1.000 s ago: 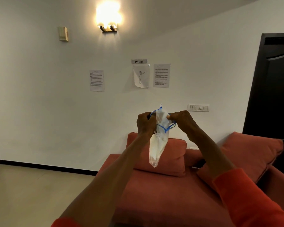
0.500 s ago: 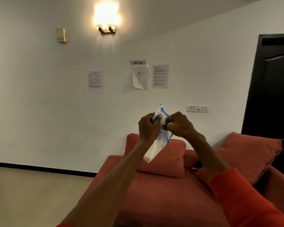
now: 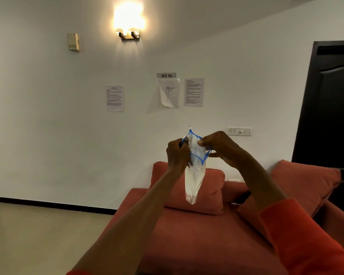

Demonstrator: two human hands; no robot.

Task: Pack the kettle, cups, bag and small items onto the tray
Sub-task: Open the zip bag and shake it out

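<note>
A clear plastic bag (image 3: 194, 181) with a blue zip rim hangs in the air in front of me, above the sofa. My left hand (image 3: 177, 153) grips the left side of its mouth. My right hand (image 3: 219, 145) pinches the right side of the rim, and the blue rim is spread apart between the two hands. The bag's body dangles narrow and limp below them. Kettle, cups, tray and small items are out of view.
A red sofa (image 3: 187, 241) with two cushions (image 3: 213, 187) stands below my arms. A white wall with taped papers (image 3: 115, 98), a lit lamp (image 3: 129, 22) and a switch plate (image 3: 239, 132) lies ahead. A dark door (image 3: 334, 108) is at right; beige floor at left.
Half a second ago my hands were close together on the bag's top; they have drawn apart and the blue rim has spread wider. The bag hangs straighter down.
</note>
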